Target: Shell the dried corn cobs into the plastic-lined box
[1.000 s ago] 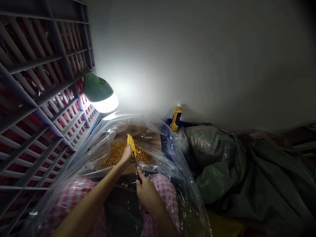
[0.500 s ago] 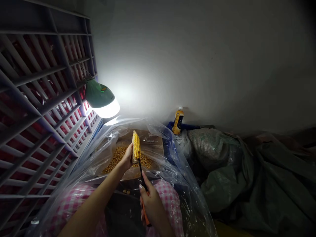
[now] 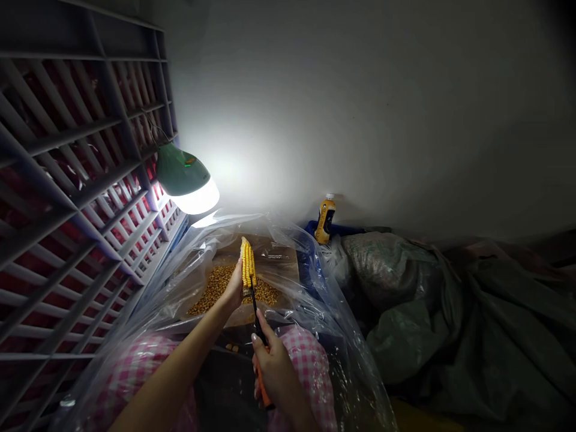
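Observation:
My left hand (image 3: 234, 287) is closed around an upright corn cob (image 3: 248, 264) with yellow kernels in rows. A pale bare part shows at its lower end. My right hand (image 3: 271, 360) grips the orange and black handle of a screwdriver (image 3: 263, 384). Its thin dark shaft points up and meets the lower end of the cob; the very tip is hard to make out. Beneath the cob, loose corn kernels (image 3: 216, 287) lie in a heap on brown cardboard (image 3: 283, 264), inside a large clear plastic sheet or bag (image 3: 315, 300) that also covers my knees.
A lit green lamp (image 3: 186, 177) hangs from a purple slatted crate (image 3: 112, 174) at left. A yellow bottle (image 3: 324, 219) stands by the wall. Filled sacks (image 3: 391, 264) and dark green cloth (image 3: 499, 336) lie at right. A few kernels (image 3: 232, 347) lie between my knees.
The cob has turned slightly in my left hand, so more yellow rows face me and less of the pale side shows. The screwdriver has shifted a little to the left.

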`<state>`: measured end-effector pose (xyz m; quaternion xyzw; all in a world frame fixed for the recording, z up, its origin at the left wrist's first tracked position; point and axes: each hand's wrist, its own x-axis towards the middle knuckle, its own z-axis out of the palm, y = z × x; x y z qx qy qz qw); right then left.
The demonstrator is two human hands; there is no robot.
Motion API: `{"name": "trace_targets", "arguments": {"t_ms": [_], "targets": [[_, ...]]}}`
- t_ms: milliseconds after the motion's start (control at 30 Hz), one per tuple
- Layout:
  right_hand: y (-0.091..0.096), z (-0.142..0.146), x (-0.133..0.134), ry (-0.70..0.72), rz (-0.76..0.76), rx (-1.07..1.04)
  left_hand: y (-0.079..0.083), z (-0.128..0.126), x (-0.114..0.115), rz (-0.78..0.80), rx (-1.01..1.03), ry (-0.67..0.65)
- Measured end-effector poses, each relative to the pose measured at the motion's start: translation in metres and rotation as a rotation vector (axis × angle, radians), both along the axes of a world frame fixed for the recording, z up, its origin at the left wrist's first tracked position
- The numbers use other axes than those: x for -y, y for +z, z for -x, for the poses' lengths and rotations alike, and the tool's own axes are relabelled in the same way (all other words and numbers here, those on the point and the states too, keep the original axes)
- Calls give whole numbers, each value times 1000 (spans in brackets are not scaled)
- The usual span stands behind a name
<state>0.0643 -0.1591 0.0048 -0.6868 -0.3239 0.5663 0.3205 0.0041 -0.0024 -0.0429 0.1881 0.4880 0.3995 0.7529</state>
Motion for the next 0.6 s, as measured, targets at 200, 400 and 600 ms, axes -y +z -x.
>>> {"name": "trace_targets", "arguments": {"t_ms": [200,400,600], "targets": [[0,0,-4,153,-18,316,-7,-2,-1,-25,-32,49],[-1,2,-8,229,-61,509,-12,1,-3,-27,-50,78],[9,-11,-27,39,170,-213,-20,3,-2,-14,-59,112]]}}
